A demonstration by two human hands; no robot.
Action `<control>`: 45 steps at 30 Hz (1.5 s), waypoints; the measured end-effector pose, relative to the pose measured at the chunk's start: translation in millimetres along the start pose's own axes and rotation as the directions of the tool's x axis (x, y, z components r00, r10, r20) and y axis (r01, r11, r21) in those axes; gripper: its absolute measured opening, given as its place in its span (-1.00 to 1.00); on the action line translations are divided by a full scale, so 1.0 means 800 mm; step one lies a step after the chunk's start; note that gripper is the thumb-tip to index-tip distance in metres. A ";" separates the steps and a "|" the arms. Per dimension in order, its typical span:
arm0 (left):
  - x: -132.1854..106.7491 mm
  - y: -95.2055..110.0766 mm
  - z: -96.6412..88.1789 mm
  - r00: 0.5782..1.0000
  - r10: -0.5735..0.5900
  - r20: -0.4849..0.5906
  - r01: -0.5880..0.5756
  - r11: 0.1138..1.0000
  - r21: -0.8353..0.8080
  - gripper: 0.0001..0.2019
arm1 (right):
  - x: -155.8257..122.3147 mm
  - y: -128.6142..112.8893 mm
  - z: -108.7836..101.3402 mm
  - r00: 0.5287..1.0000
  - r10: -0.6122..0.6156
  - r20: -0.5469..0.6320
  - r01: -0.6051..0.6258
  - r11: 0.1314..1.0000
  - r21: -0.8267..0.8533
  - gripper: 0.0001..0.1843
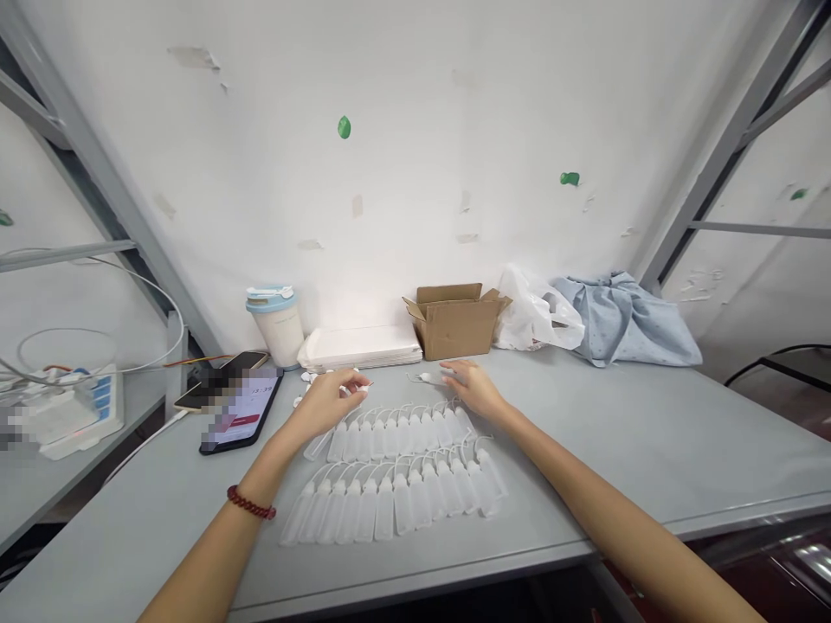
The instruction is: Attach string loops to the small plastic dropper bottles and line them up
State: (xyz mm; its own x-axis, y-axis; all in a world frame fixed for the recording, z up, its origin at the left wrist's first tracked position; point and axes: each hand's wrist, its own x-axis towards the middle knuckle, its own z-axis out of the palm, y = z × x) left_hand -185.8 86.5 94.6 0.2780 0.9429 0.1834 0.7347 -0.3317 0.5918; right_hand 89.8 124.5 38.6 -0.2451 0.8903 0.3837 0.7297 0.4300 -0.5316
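Note:
My left hand [332, 400] is closed, its fingertips pinching a small white piece, probably a cap; the fingers partly hide it. Small white pieces [307, 378] lie on the table just beyond that wrist. In my right hand [477, 389] is a clear plastic squeeze bottle [432, 378], lying nearly level, its thin bent spout pointing left toward my other hand. Two rows of similar translucent bottles lie below my hands: a back row [402, 439] and a front row [368, 510]. Their curved spouts point away from me.
Along the wall stand a lidded cup [279, 333], a white stack [363, 344], an open cardboard box [458, 324], a white plastic bag [529, 311] and a light-blue cloth bundle [627, 320]. Two phones, one being a lit phone [243, 411], lie left. A power strip [84, 415] with cables sits farther left.

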 end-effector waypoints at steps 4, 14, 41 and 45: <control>-0.003 0.009 0.005 0.999 0.002 -0.046 -0.010 0.984 -0.178 -0.57 | 0.000 -0.007 -0.028 0.996 0.073 0.045 -0.072 0.997 -0.025 -0.84; -0.005 0.011 0.024 1.000 0.022 0.014 -0.017 0.942 -0.335 -0.48 | -0.015 -0.015 -0.065 0.776 0.110 0.621 -0.176 0.983 0.046 -0.68; -0.011 0.034 0.027 1.000 -0.012 0.027 0.020 0.945 -0.325 -0.74 | -0.015 -0.029 -0.074 0.606 0.242 0.758 -0.272 0.958 -0.088 -0.54; -0.012 0.036 0.025 0.999 -0.021 0.034 0.030 0.946 -0.322 -0.73 | -0.014 -0.025 -0.078 0.607 0.223 0.763 -0.284 0.957 -0.055 -0.53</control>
State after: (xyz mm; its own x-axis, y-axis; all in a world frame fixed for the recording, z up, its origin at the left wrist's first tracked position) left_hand -155.0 67.8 93.9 0.2835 0.9480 0.1447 0.5040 -0.2756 0.8185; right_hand 117.5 96.1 91.9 -0.4727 0.7504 -0.4621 0.8031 0.1510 -0.5763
